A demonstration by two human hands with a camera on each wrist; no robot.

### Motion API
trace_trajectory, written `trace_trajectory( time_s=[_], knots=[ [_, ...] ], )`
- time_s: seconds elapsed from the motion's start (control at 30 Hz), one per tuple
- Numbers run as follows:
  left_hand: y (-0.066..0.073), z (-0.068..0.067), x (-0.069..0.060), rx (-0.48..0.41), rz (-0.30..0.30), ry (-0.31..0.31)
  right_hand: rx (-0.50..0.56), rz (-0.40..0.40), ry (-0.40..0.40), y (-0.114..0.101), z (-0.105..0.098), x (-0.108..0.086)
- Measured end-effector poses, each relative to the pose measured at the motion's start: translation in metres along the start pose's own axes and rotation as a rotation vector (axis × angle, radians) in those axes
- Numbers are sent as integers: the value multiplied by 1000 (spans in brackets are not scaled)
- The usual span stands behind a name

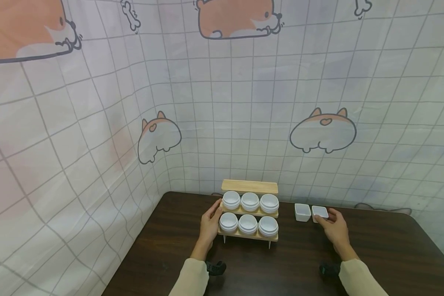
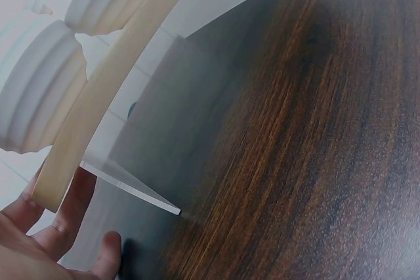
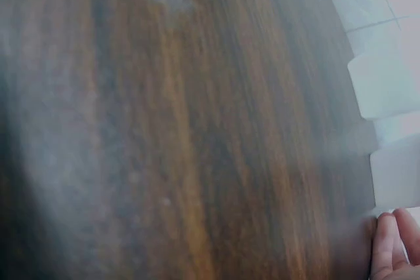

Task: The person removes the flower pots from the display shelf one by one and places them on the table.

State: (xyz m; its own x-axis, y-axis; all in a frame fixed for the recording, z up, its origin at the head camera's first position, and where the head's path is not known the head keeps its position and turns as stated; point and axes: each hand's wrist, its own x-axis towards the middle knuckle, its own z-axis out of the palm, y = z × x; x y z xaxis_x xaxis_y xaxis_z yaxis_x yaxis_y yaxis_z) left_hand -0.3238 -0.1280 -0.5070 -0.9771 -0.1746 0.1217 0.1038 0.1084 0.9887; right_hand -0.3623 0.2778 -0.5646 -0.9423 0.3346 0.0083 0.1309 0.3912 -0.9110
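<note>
A two-tier wooden rack stands on the table, with white round bowls in rows of three on both tiers. My left hand holds the rack's left side; in the left wrist view, its fingers are at the end of a wooden board. Two small white square containers stand to the right of the rack. The right hand grips the right-hand container between thumb and fingers. Beside it is the other square container. In the right wrist view, only fingertips show at the lower edge.
The dark wood-grain table ends at a patterned curtain behind and on the left. A wooden strip rises behind the upper bowls. A dark cable runs along the back edge at right.
</note>
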Motion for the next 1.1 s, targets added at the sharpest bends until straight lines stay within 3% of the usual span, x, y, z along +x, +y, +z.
trace_trajectory(
  time_s=[0.2,0.37,0.53,0.67,0.9,1.1],
  knots=[
    [2,0,-1,-5,-1,-9,20,2,70,-2,-2,-5],
    [2,1,-1,-2,-9,-4,38,2,191,-6,0,-10],
    [2,1,-1,-1,-11,2,46,-58,340,-16,3,-16],
    [3,0,-2,-3,-3,-3,74,-118,404,-26,5,-21],
    [0,-1,1,-2,-2,-12,115,-140,354,-44,9,-29],
    [-23,3,12,6,-3,6,142,-155,252,-59,13,-38]
  ],
)
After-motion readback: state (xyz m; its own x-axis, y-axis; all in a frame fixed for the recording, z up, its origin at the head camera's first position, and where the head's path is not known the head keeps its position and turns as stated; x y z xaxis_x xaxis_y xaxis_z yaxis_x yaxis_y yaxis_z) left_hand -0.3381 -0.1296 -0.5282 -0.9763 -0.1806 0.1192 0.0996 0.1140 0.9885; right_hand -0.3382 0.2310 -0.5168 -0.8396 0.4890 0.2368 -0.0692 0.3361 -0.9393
